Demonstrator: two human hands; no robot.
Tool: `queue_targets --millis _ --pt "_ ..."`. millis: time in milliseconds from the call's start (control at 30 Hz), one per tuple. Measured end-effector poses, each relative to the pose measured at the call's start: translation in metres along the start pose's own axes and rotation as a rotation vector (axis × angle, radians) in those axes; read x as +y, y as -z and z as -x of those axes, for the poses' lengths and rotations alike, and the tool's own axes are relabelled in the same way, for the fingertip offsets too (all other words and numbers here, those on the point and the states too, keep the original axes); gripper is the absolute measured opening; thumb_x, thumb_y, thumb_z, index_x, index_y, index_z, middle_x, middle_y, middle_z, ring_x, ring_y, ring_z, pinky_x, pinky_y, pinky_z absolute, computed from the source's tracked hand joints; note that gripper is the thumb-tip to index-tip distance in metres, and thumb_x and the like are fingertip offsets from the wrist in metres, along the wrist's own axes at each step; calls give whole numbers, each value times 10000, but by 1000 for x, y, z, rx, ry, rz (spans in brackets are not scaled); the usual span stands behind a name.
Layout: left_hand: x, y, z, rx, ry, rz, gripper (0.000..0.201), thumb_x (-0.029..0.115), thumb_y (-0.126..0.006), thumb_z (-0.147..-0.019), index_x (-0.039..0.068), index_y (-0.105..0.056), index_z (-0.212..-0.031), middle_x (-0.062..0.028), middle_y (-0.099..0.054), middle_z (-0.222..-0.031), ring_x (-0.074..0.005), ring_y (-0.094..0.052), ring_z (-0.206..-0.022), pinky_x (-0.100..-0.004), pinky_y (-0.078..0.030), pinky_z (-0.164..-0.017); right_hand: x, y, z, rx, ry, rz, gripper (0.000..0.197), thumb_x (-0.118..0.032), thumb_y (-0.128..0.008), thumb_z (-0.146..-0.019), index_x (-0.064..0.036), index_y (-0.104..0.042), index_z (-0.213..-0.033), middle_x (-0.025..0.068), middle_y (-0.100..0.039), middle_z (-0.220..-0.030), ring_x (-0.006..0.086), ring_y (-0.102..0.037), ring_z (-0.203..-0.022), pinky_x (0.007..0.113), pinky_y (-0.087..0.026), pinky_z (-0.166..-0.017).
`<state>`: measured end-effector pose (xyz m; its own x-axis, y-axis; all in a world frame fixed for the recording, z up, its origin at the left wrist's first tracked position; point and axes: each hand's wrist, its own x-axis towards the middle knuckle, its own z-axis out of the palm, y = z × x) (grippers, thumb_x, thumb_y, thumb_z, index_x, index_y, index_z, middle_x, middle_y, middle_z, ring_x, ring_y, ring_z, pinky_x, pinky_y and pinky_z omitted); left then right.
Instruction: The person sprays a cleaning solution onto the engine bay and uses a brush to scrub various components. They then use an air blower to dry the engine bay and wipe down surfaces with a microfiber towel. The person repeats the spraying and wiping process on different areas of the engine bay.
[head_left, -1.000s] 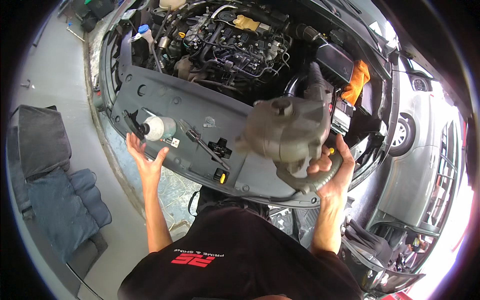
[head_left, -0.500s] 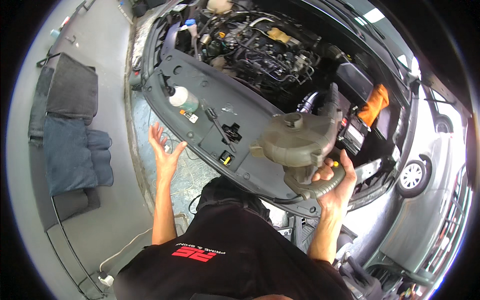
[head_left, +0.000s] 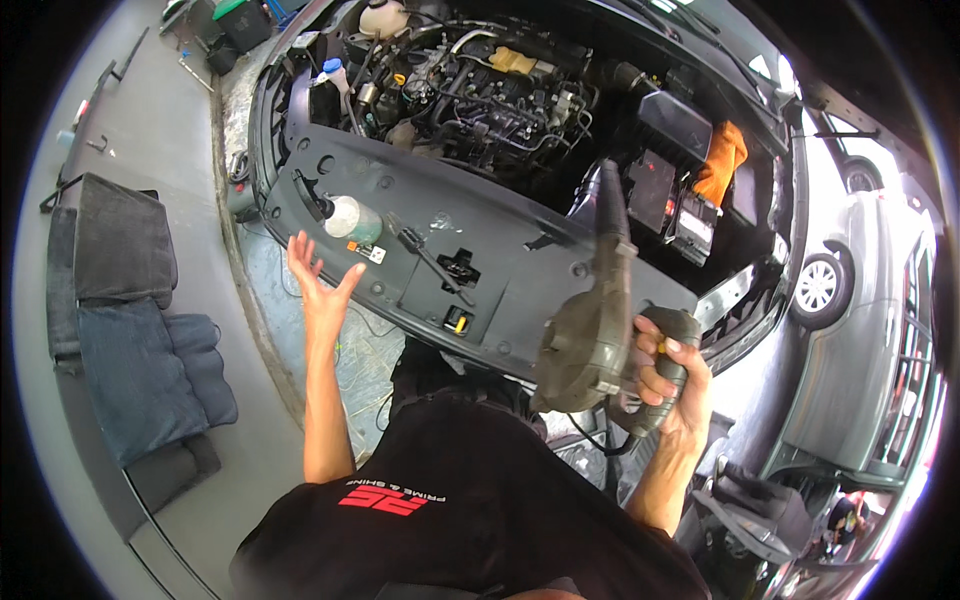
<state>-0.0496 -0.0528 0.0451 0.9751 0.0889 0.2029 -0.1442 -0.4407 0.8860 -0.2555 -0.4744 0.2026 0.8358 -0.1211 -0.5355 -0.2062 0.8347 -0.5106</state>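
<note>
My right hand [head_left: 672,385] grips the handle of a grey electric air blower [head_left: 590,320]. Its black nozzle points up toward the open engine bay [head_left: 480,90] of a car. My left hand [head_left: 320,285] is raised with fingers spread and holds nothing. It hovers just below a clear spray bottle [head_left: 345,215] that lies on the dark front panel [head_left: 420,200] of the car. A thin black tool [head_left: 425,260] lies on that panel beside the bottle.
An orange cloth [head_left: 725,160] hangs at the bay's right side near the battery [head_left: 690,215]. Dark seat cushions [head_left: 125,330] lie on the grey floor to my left. A silver car [head_left: 860,330] stands on the right. Black bins [head_left: 235,20] sit at the top left.
The blower has turned in my right hand: its nozzle now points up at the engine bay, with my hand lower. My left hand stays open near the bottle.
</note>
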Motion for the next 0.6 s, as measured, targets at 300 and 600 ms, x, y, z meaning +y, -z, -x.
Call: queue_targets --millis 300,600 --pt "-25 4 -86 -281 -101 199 1189 189 -958 -673 23 -186 -1563 -172 -392 -1529 -291 -514 -1288 -430 -391 -1140 91 17 -3 276 621 -430 444 -96 -574 -890 150 -549 -1259 61 -552 -889 81 -457 -537 244 -445 -496" --pt "-54 7 -129 -488 -200 294 964 37 -832 -765 26 -269 -1546 -173 -468 -1491 -293 -509 -1344 -403 -456 -1077 155 72 -61 -12 837 -570 438 -72 -551 -867 173 -514 -1228 80 -517 -900 98 -497 -561 275 -471 -566"
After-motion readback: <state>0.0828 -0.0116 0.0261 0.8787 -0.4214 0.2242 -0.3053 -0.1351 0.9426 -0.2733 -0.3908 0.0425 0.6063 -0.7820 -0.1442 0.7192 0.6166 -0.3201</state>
